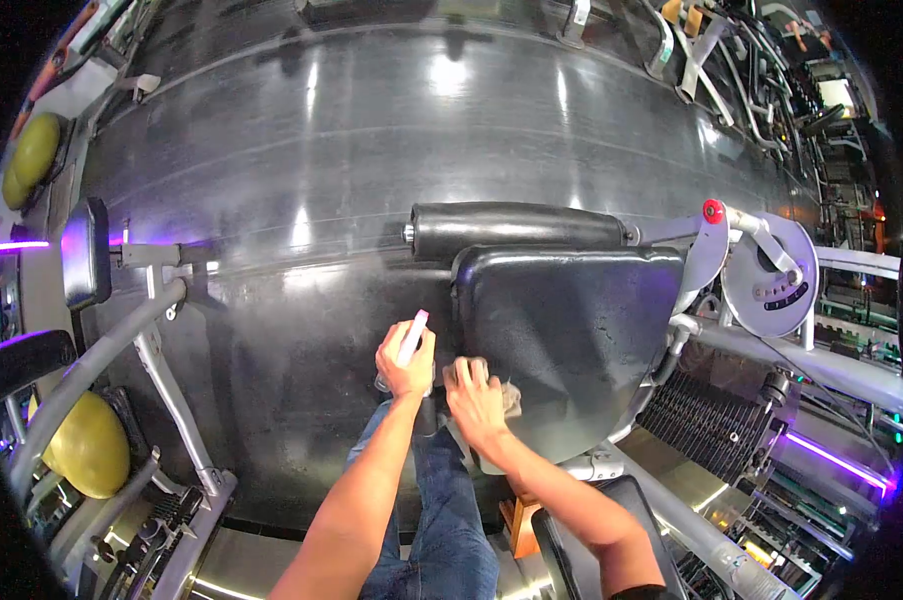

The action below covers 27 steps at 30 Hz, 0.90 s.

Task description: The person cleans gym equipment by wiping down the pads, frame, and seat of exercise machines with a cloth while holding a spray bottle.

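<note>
My left hand (403, 362) is closed around a spray bottle (412, 337) with a white and pink top; most of its body is hidden behind my fingers. Just right of it, my right hand (476, 402) grips a beige cloth (511, 400) at the near left edge of a black padded seat (571, 340). Part of the cloth sticks out beside my fingers, against the pad. Beyond the seat lies a black roller pad (516, 230), joined on its right to the machine's metal arm.
A round grey weight-machine plate (769, 275) with a red knob stands to the right, above a weight stack (716, 425). On the left are grey machine frames (161, 360) and a yellow exercise ball (86, 445). Dark shiny flooring (371, 130) stretches ahead.
</note>
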Motion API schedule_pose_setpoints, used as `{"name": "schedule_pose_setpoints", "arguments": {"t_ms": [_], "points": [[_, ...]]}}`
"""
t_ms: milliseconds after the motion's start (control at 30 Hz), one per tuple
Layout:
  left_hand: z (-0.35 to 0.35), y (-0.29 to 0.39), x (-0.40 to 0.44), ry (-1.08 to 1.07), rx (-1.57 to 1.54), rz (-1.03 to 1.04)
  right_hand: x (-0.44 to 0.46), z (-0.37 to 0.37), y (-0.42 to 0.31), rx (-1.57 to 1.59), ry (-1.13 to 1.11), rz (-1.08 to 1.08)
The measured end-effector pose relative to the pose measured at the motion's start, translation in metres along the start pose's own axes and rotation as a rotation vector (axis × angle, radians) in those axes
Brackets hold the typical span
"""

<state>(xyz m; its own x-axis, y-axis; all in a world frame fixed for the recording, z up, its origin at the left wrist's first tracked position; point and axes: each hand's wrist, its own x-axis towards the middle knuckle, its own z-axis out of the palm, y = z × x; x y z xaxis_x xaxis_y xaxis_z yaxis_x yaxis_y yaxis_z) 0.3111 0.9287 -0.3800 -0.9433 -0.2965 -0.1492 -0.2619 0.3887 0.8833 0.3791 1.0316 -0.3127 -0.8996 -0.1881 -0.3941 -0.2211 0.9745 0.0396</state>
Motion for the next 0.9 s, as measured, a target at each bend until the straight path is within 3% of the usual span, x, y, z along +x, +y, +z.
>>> {"name": "schedule_pose_setpoints", "arguments": {"t_ms": [167,333,467,567,667,733,833,900], "points": [[0.000,-0.001,0.001,-0.002,-0.039,0.036,0.039,-0.032,0.012,0.034,0.137,0.023],[-0.004,0.006,0.003,-0.028,-0.016,0.057,0.046,-0.020,0.000,0.027,0.182,0.093],[-0.003,0.010,0.001,-0.003,0.000,0.079,0.007,0.008,-0.014,-0.053,0.109,0.099],[-0.005,0.003,0.007,-0.011,0.008,0.252,-0.028,0.025,-0.008,0.063,0.029,0.059],[-0.024,0.015,0.011,0.015,0.047,0.381,-0.061,0.028,0.007,0.246,0.106,0.108],[-0.042,0.031,0.014,0.035,0.089,0.352,-0.073,0.027,0.015,0.337,0.105,0.185],[-0.073,0.052,0.015,-0.027,0.113,0.399,-0.080,0.029,0.025,0.446,0.293,0.336],[-0.095,0.069,0.009,-0.302,0.265,0.223,-0.082,0.034,0.034,0.505,0.352,0.450]]}}
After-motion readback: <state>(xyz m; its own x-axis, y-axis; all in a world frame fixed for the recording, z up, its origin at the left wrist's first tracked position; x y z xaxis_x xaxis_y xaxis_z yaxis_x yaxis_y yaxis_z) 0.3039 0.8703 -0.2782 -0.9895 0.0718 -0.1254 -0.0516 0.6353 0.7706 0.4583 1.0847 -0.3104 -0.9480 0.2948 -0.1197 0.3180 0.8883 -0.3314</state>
